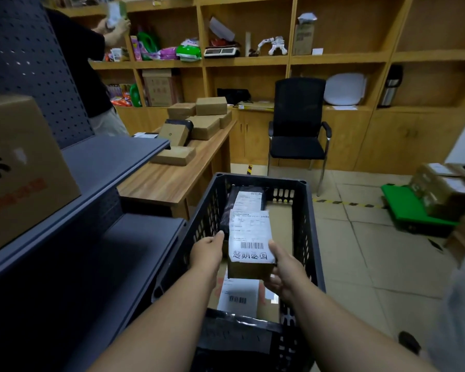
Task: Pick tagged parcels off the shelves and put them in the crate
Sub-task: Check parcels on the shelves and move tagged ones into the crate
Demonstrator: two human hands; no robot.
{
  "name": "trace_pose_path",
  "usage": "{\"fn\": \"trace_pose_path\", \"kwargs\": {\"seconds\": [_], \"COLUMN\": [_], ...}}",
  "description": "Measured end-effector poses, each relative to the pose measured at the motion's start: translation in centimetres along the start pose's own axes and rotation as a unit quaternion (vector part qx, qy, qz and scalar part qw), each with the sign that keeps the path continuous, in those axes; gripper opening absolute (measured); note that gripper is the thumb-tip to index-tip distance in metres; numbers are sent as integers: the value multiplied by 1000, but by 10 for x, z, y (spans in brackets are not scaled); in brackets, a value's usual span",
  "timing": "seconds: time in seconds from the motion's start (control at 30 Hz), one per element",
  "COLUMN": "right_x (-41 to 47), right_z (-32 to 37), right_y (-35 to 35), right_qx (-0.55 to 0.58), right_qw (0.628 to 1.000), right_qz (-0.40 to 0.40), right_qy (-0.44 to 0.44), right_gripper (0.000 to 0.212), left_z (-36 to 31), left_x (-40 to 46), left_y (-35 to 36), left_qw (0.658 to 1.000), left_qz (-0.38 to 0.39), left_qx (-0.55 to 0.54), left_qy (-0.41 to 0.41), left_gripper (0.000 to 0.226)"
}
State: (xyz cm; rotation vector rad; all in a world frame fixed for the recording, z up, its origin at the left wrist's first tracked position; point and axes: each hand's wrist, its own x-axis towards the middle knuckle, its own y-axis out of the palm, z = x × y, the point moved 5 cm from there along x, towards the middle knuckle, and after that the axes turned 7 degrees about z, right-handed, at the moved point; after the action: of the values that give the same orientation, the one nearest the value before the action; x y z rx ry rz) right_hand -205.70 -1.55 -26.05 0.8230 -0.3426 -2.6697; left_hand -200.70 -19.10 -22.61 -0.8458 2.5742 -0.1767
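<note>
A small brown parcel (249, 268) with a white shipping label and barcode on top hangs over the black plastic crate (310, 226). My right hand (286, 272) grips its right side and near corner. My left hand (207, 251) lies against its left side with fingers fairly straight. Inside the crate lie a black-wrapped parcel (227, 210) with a white label at the far end and a labelled box (239, 296) under my hands.
Grey metal shelves (105, 167) stand at my left with a large cardboard box (19, 167). A wooden desk (169, 178) carries several brown parcels. A black chair (298, 130), a green trolley (411, 208) with boxes, and another person (89, 71) at the wall shelves are around.
</note>
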Motion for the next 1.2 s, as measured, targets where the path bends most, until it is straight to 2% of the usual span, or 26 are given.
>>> {"fn": "trace_pose_path", "kwargs": {"seconds": [0.1, 0.17, 0.47, 0.7, 0.8, 1.2], "right_x": [14, 23, 51, 63, 71, 89], "right_z": [-8, -13, -35, -50, -59, -74], "right_y": [-2, -4, -4, -2, 1, -2], "right_qx": [-6, -15, -46, -80, -58, -72], "right_qw": [999, 999, 991, 984, 982, 980], "right_qz": [14, 14, 33, 17, 26, -16], "right_qy": [32, 49, 125, 160, 177, 186], "right_gripper": [37, 37, 29, 20, 21, 20], "left_z": [10, 14, 39, 59, 68, 92], "left_x": [9, 14, 47, 67, 77, 101], "left_y": [13, 16, 18, 16, 15, 21], "left_qw": [987, 983, 982, 982, 981, 974], "left_qz": [63, 82, 109, 127, 133, 157], "left_qx": [-132, -146, -107, -54, -32, -38], "left_qy": [-60, -71, -110, -131, -136, -157], "left_gripper": [27, 19, 21, 18, 18, 10]}}
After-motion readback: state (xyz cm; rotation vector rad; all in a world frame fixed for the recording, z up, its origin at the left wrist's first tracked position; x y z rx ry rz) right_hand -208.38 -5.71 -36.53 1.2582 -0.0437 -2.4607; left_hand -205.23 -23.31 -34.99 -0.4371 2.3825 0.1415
